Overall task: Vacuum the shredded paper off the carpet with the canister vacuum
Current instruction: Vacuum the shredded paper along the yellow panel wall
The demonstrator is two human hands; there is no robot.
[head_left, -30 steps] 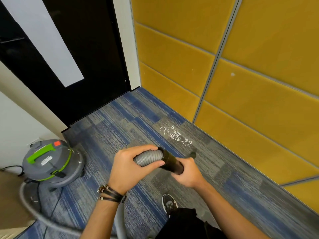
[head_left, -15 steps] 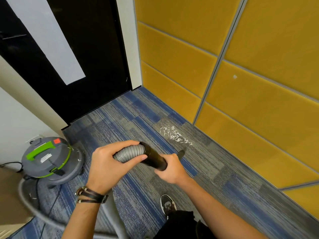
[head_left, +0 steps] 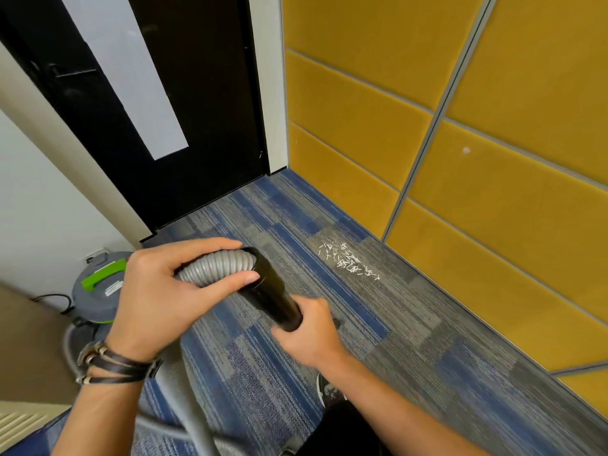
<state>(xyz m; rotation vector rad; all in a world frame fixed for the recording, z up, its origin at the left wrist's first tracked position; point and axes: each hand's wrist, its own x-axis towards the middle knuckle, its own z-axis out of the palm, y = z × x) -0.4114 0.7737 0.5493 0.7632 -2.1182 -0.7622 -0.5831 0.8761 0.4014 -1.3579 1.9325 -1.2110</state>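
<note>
Grey ribbed hose (head_left: 214, 266) meets a black tube (head_left: 273, 291) right at the left hand (head_left: 158, 301), whose fingers and thumb are wrapped round the hose at the joint. The right hand (head_left: 309, 337) is curled round the tube's lower end and hides the tip, so I cannot tell what nozzle is fitted or how close it sits to the floor. The shredded paper (head_left: 348, 261) lies in a small white scatter on the carpet (head_left: 427, 340), ahead of the tube and just beside the foot of the yellow wall (head_left: 493, 225) — well apart from both hands. The vacuum (head_left: 98, 291) sits off to the left, near the door (head_left: 184, 93). Likely trouble: if the hose is not fully seated in the tube, a reach forward could pull the joint apart and kill the suction. A fast sweep might flick the light scraps tight against the wall's base — awkward to reach there. The hose also loops low by the shoe (head_left: 329, 390), a probable snag.
</note>
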